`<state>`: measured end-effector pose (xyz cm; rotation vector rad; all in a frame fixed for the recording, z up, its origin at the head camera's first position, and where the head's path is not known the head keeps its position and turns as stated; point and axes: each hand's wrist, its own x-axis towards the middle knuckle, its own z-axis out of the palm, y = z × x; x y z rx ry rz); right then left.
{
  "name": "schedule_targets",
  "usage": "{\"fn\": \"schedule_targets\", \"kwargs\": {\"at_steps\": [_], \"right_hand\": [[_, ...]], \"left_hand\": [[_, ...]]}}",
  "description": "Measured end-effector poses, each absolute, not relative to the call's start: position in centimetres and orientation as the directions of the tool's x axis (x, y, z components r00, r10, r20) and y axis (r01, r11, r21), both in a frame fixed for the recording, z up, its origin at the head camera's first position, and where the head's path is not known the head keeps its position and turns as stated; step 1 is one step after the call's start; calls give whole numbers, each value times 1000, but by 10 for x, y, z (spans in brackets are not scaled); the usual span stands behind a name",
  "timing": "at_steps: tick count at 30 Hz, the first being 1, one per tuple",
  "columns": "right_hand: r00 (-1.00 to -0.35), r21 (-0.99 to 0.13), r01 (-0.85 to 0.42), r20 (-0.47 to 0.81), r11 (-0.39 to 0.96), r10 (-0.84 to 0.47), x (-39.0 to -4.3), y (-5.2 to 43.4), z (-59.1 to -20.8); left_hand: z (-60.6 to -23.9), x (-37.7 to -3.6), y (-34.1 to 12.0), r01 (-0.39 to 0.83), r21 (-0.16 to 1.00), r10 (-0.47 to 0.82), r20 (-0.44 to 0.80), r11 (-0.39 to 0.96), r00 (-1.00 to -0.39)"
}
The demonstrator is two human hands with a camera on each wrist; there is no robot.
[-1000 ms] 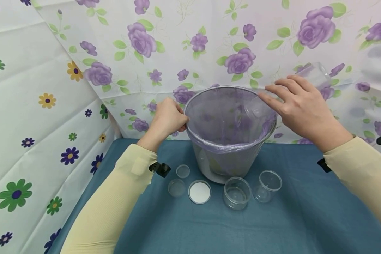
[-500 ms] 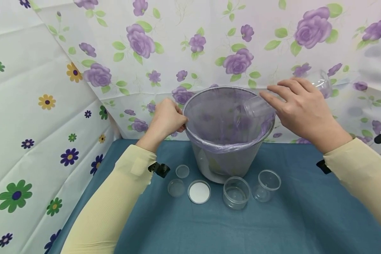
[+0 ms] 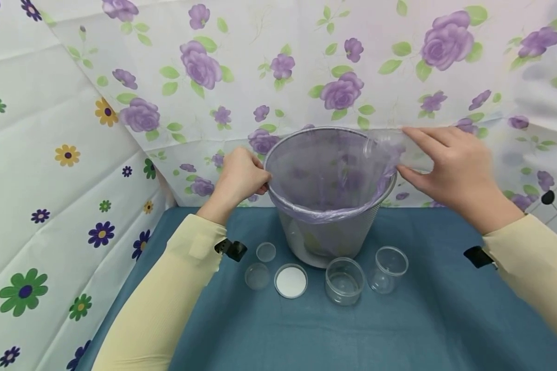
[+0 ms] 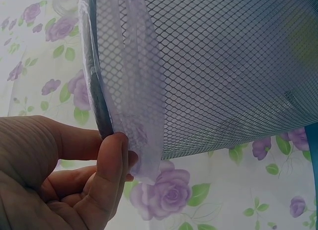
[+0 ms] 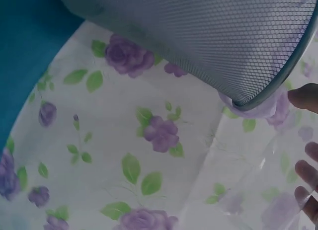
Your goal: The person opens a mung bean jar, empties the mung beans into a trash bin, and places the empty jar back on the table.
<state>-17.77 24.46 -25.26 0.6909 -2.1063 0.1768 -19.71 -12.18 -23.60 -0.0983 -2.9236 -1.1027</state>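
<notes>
A silver mesh wastebasket [image 3: 327,237] stands on the table, lined with a thin purple trash bag [image 3: 334,212] folded over its rim. My left hand [image 3: 241,172] pinches the left rim; the left wrist view shows thumb and fingers on the bag's edge [image 4: 144,163]. At the right rim, my right hand [image 3: 452,170] holds a clear plastic cup [image 3: 385,147] between spread thumb and fingers, tilted toward the basket's opening. In the right wrist view only its faint outline [image 5: 263,175] shows, beside the fingertips [image 5: 305,175].
In front of the basket sit two clear plastic jars, a wide one [image 3: 344,282] and a taller one [image 3: 387,270]. Left of them lie a white-topped lid [image 3: 291,281] and two clear lids [image 3: 257,276]. Flowered cloth [image 3: 260,67] hangs behind the blue table [image 3: 353,340].
My right hand has turned and lowered a little, its thumb now showing under the fingers. The clear cup has swung toward the basket's right rim. My left hand keeps its hold.
</notes>
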Motion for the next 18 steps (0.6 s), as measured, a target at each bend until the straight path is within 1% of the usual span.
{"fn": "schedule_targets", "kwargs": {"at_steps": [4, 8, 11, 13, 18], "right_hand": [[-490, -47, -524, 834, 851, -255, -166, 247, -258], [-521, -208, -508, 847, 836, -106, -153, 249, -264], [-551, -286, -480, 834, 829, -32, -144, 251, -271], [-586, -333, -447, 810, 831, 9, -137, 254, -277], [-704, -521, -340, 693, 783, 156, -119, 262, -298]], "left_hand": [[-237, -198, -122, 64, 658, 51, 39, 750, -998], [-237, -199, -122, 64, 663, 54, 36, 746, -998], [-236, -199, -123, 61, 668, 51, 34, 741, -998], [-236, -199, -123, 58, 673, 48, 34, 738, -998], [-237, -198, -123, 60, 675, 50, 35, 735, -998]]}}
